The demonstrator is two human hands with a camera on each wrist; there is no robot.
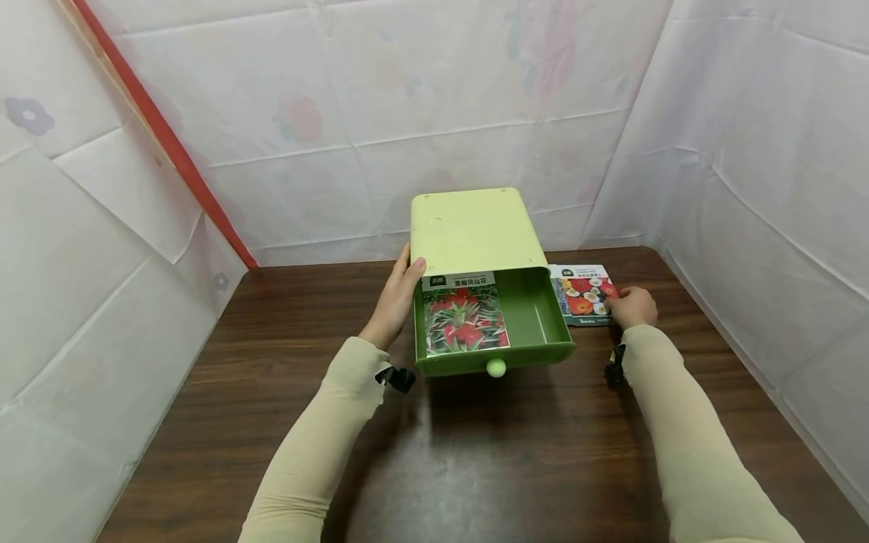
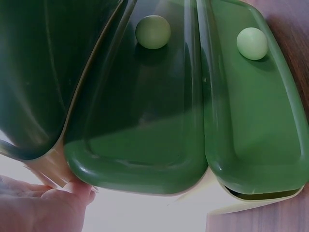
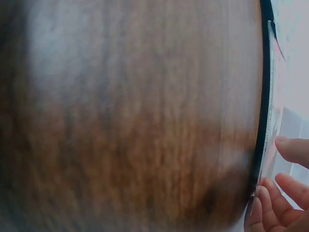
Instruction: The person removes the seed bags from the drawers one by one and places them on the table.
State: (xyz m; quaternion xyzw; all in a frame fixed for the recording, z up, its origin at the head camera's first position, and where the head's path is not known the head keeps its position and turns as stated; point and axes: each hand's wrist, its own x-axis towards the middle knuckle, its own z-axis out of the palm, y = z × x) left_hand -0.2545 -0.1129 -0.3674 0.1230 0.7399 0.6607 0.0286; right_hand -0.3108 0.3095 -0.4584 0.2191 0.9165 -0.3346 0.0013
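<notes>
A light green mini chest of drawers stands on the table with its top drawer pulled out. Inside that drawer, against its left side, lies a seed packet with red flowers. My left hand rests against the chest's left side, thumb near the top front edge. To the right of the chest, a seed packet with red and white flowers lies on the table. My right hand pinches its right edge, thumb on top; the right wrist view catches the fingers at the edge.
Two lower drawers, a middle one and a bottom one, are pushed in, each with a round knob. The dark wooden table is walled by white sheeting at the back and sides. A red strip runs down the left corner.
</notes>
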